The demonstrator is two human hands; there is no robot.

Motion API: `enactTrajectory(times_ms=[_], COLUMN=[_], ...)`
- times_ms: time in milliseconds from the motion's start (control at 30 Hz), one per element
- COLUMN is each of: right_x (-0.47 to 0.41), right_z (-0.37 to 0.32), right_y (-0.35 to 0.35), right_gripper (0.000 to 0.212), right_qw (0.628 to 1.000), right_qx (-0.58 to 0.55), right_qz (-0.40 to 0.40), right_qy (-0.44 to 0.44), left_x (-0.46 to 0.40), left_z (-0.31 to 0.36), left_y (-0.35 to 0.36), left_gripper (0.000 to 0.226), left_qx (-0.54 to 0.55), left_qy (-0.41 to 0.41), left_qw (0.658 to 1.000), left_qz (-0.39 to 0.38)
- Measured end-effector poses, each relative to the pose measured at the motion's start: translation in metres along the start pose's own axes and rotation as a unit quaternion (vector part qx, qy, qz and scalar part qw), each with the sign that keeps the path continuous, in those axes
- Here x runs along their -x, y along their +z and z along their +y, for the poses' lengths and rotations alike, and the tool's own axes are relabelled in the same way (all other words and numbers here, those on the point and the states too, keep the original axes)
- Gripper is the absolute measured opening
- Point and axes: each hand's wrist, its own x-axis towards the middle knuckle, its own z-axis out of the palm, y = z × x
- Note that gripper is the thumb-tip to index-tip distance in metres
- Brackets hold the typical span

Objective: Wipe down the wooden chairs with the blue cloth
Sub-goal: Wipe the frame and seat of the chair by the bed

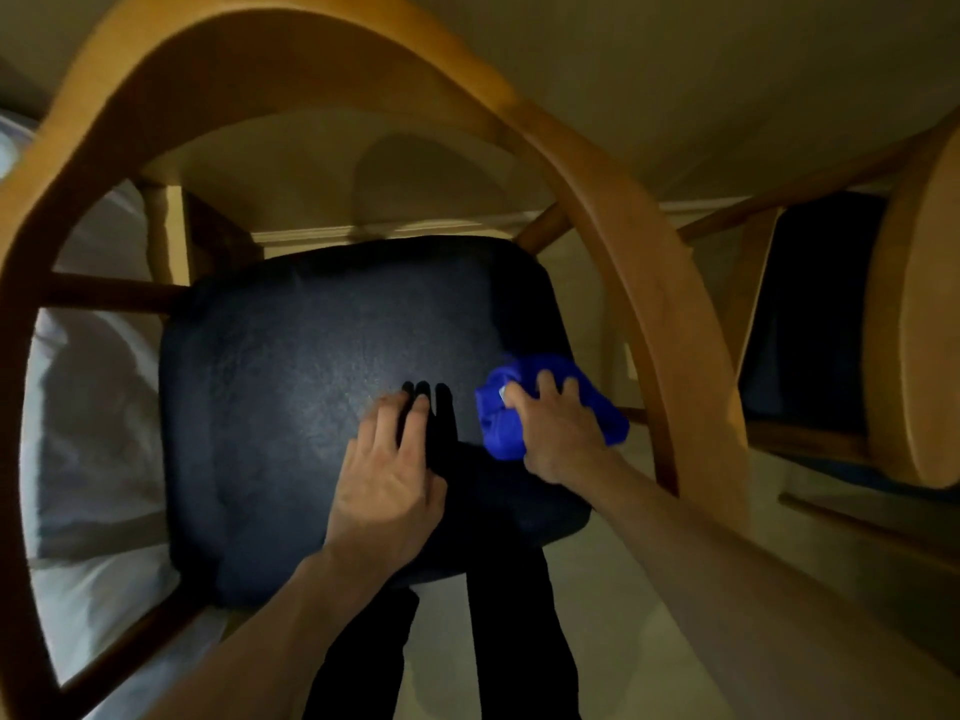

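Note:
A wooden chair (639, 262) with a curved light-wood frame and a dark blue padded seat (311, 356) fills the view from above. My left hand (387, 475) lies flat on the seat's near right part, fingers straight. My right hand (558, 428) grips a bunched bright blue cloth (498, 423) at the seat's right edge, close to the curved armrest. A second wooden chair (909, 330) with a dark seat stands at the far right.
A white cushion or bedding (88, 397) lies to the left behind the chair frame. Pale floor (649, 615) and a white skirting board (311, 233) show below and behind. My dark trouser legs (514, 641) stand in front of the seat.

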Motion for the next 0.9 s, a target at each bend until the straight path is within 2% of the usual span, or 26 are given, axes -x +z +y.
enactTrajectory(times_ms=[200,367,433,500,633,733,900], right_x=[0.049,0.087,0.096,0.102,0.122,0.155,0.21], right_z=[-0.026,-0.083,-0.115,-0.142,-0.168,-0.174,-0.184], right_y=[0.066,0.116,0.13,0.134,0.108,0.066,-0.018], right_gripper=[0.087,0.08,0.081,0.077,0.068,0.066,0.06], right_qw=[0.994,0.965,0.952,0.945,0.943,0.94,0.951], right_qx=[-0.069,-0.204,-0.257,-0.293,-0.327,-0.338,-0.288], right_qz=[-0.001,-0.01,-0.04,-0.033,-0.035,0.026,0.112], right_qy=[0.084,0.164,0.164,0.138,0.054,0.038,-0.018], left_x=[0.026,0.066,0.086,0.103,0.133,0.15,0.152], left_z=[-0.016,-0.05,-0.064,-0.076,-0.092,-0.084,-0.06], left_y=[0.015,0.019,0.014,0.004,-0.023,-0.061,-0.128], left_gripper=[0.062,0.062,0.061,0.062,0.063,0.071,0.094], left_qx=[0.031,0.014,0.01,0.014,0.033,0.067,0.059], left_qy=[0.014,0.038,0.031,0.02,0.001,-0.013,0.086], left_qw=[0.999,0.999,0.999,0.999,0.999,0.997,0.993], left_qz=[-0.006,-0.034,-0.034,-0.033,-0.038,-0.038,-0.062])
